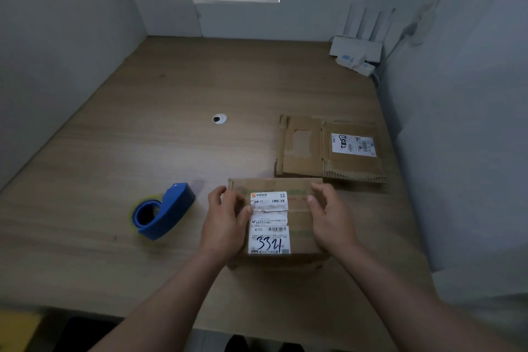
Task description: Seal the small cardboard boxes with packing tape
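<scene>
A small cardboard box (297,226) with a white shipping label marked 3321 sits on the wooden table near its front edge. My left hand (225,217) grips the box's left side, thumb lying on the top flap by the label. My right hand (328,214) grips the right side, thumb on top as well. The two top flaps meet along a seam that crosses the torn label. A blue tape dispenser (164,211) holding a roll of tape lies on the table to the left of the box, apart from both hands.
A second cardboard box (314,148), flatter and with a white label, lies just behind and to the right. The wooden table (143,128) has a cable hole (219,118) at its middle. A white router (357,46) stands at the back right corner. Walls close in on both sides.
</scene>
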